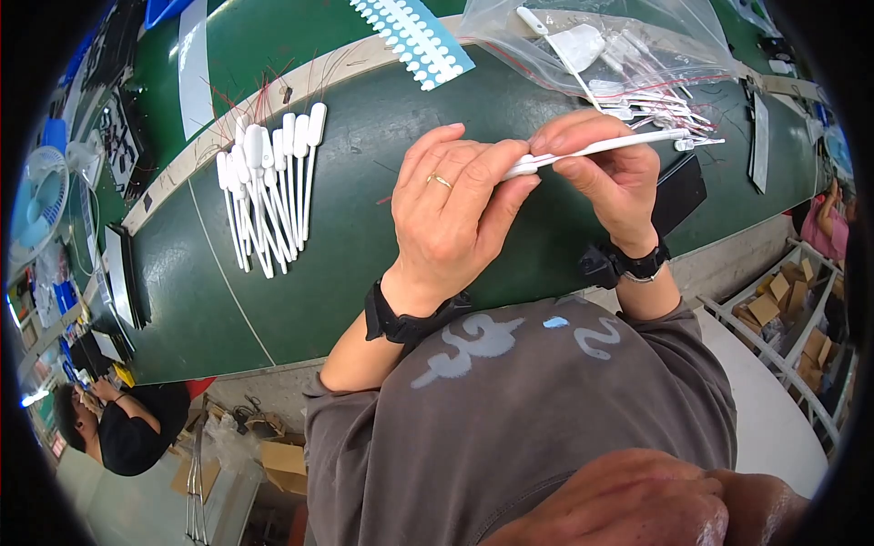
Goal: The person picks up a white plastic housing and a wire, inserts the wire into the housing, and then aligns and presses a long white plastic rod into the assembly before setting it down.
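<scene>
left hand (444, 198) and right hand (614, 168) pinch one white stick (642, 140) over the green table (350, 264).

left thumb and fingers are closed on one end, right thumb and fingers farther along the shaft, whose other end juts past them; this piece looks midway through handling. left of the held stick, a bundle of white sticks (252, 146) lies together, thin red wires (266, 91) trailing behind; they look like the finished batch, though whether each is complete cannot be told. beyond the held stick, to the right, loose thin pieces (642, 100) lie by a clear plastic bag (665, 36), probably work left. beyond it, to the left, a blue sheet (417, 44) bears many white tabs, so supplies seem far from used up.
</scene>
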The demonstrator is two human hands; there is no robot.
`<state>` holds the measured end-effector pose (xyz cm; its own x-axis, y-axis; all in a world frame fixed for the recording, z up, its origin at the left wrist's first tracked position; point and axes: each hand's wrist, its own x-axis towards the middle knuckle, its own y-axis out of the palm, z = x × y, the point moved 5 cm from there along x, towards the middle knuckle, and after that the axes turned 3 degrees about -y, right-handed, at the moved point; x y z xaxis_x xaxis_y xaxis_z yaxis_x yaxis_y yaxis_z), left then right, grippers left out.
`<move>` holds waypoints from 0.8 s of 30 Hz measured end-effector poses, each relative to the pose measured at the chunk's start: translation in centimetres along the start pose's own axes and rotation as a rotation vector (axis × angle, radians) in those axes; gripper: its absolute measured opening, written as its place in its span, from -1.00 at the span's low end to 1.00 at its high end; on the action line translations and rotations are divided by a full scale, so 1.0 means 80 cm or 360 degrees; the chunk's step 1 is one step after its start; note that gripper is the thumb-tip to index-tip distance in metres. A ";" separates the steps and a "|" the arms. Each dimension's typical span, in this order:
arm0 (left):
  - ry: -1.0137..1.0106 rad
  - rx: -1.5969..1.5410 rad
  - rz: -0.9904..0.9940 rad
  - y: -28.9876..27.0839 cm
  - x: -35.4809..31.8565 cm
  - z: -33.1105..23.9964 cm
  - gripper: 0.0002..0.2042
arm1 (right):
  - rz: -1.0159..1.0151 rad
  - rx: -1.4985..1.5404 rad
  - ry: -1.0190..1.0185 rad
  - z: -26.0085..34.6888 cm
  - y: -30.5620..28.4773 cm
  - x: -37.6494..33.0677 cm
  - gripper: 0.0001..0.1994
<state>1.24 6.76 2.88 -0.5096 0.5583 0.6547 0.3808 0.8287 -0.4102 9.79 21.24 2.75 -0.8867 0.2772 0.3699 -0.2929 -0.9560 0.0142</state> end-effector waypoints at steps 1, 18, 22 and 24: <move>0.0002 0.0010 -0.0009 -0.001 0.000 0.000 -0.75 | -0.0002 -0.0007 0.0026 0.000 -0.001 0.000 -0.83; -0.0704 -0.0317 0.0048 0.004 -0.005 0.011 -0.76 | -0.0029 0.0982 0.0851 -0.047 0.051 -0.017 -0.59; -0.0617 -0.0198 0.0185 0.015 -0.009 0.006 -0.72 | -0.0016 0.1297 0.0908 -0.055 0.045 -0.022 -0.61; -0.0507 -0.0088 0.0223 0.020 -0.009 0.001 -0.70 | 0.0005 0.1407 0.0916 -0.052 0.047 -0.024 -0.62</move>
<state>2.13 7.66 1.66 -0.6612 0.6582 0.3599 0.5010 0.7445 -0.4412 8.88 17.52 -1.75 -0.9909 0.0569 -0.1223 -0.1310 -0.6224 0.7717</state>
